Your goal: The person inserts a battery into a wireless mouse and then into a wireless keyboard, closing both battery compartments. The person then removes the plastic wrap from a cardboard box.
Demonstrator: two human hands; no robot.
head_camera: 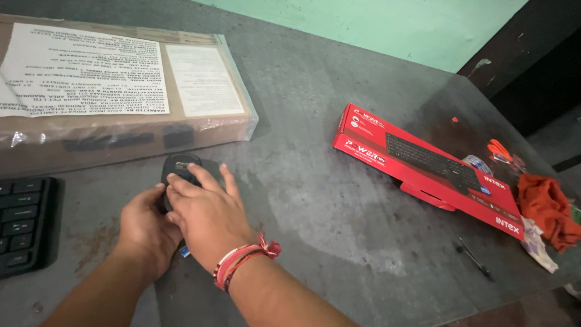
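A black computer mouse [179, 166] lies on the grey table [327, 200] near the front left, with its underside facing up. My left hand [145, 227] cups it from the left and below. My right hand [206, 212] lies over it from the right, fingers pressing on the mouse's body. Red and white threads are tied around my right wrist [242, 263]. Most of the mouse is hidden under my fingers.
A large plastic-wrapped cardboard box [115, 91] with paper labels sits behind the hands. A black keyboard [24, 224] lies at the left edge. A long red keyboard box [430, 163] lies to the right, with an orange cloth [548, 209], orange-handled tool [499, 148] and a small dark tool [475, 257] near it.
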